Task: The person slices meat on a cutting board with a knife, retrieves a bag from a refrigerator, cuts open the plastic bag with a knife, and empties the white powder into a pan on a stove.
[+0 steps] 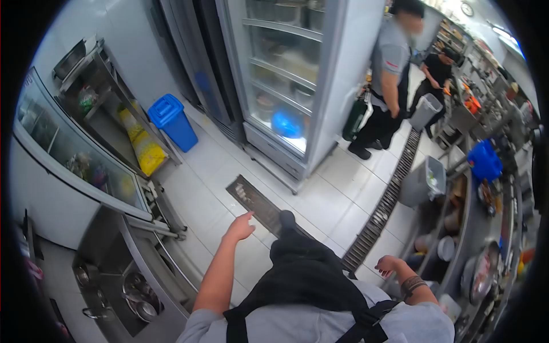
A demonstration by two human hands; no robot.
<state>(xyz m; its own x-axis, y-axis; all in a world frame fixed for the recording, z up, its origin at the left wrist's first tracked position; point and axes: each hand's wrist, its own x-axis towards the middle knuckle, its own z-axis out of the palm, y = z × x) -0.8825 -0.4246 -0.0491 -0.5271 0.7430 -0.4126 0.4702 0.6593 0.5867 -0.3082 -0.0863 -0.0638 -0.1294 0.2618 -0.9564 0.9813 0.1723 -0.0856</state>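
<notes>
Red mark (392, 66), co-worker's sleeve (394, 50), unreadable.

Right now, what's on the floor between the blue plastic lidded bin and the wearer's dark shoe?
White glossy floor tiles, then a dark rectangular floor grate with pale scraps toward its far end. Shows in the head view.

From where I'm standing, one head-worn camera is looking forward and steeply down, catching the apron (311, 271), left hand (239, 227) and right hand (388, 266) close below, its wide view reaching past the glass-fronted fridge (274, 150) to the wall clock (467, 8) well beyond.
</notes>
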